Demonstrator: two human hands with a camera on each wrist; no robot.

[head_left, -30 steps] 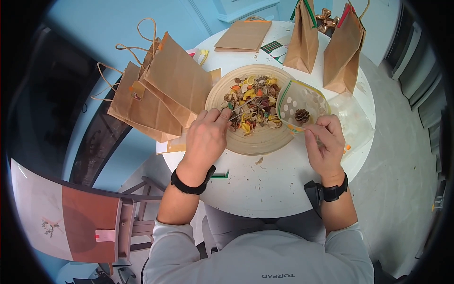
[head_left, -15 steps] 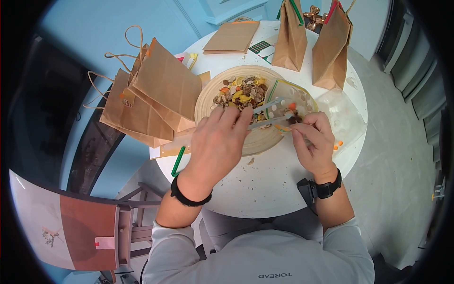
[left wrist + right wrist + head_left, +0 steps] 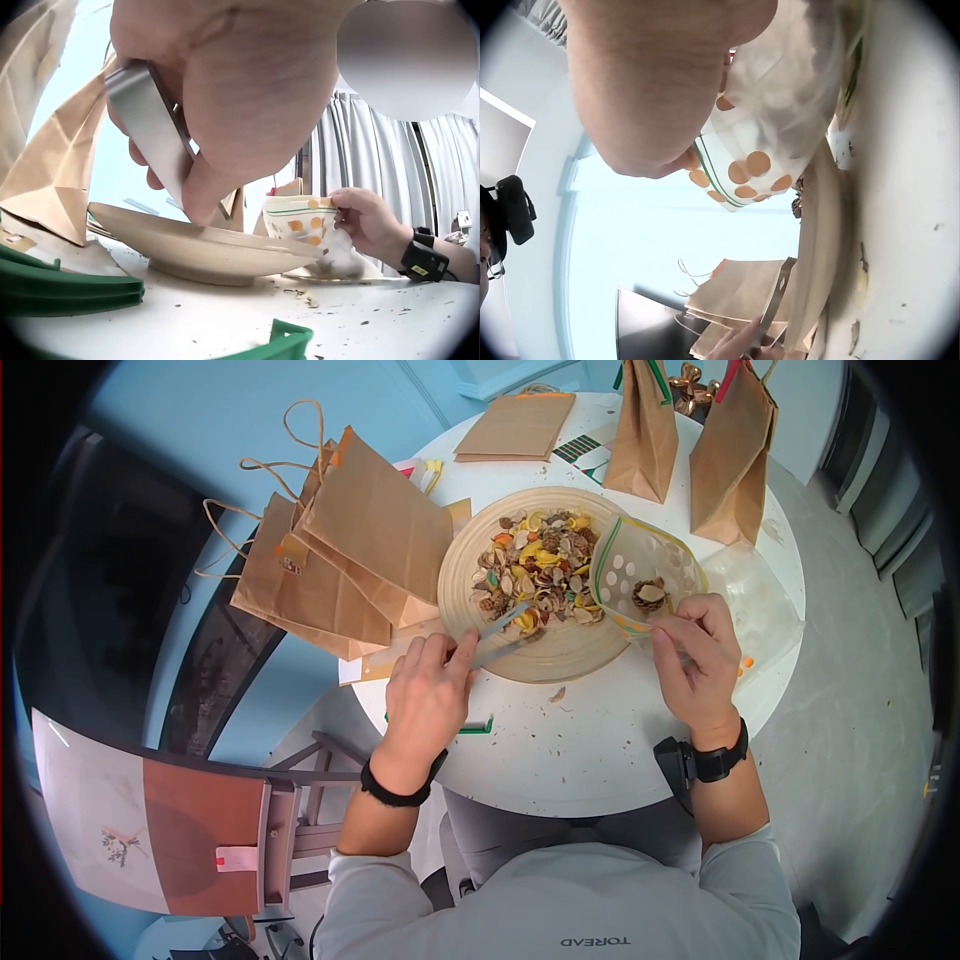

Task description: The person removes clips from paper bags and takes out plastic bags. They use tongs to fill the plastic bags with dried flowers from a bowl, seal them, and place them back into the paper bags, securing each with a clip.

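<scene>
My left hand point(image 3: 428, 685) grips a pair of metal tongs point(image 3: 154, 127), their tips parted at the near edge of a heap of potpourri point(image 3: 540, 560). This heap of dried petals, slices and cones lies on a round wooden plate point(image 3: 575, 668). At the plate's right side, my right hand point(image 3: 700, 655) pinches the rim of a clear zip bag point(image 3: 665, 550) with dots, holding its mouth towards the heap. Inside the bag sit a pine cone point(image 3: 648, 600) and a pale dried piece on top of it.
Several brown paper bags point(image 3: 375, 530) stand at the left, with two more point(image 3: 735, 460) at the back right. A folded paper bag point(image 3: 515, 428) lies at the back. Green clips point(image 3: 67, 285) and scattered crumbs are on the white table point(image 3: 560, 770). A clear plastic sheet point(image 3: 765, 595) lies at right.
The tongs reached from the heap into the bag's mouth, then came back left to the plate. A pale piece now shows on the pine cone. My right hand keeps hold of the bag.
</scene>
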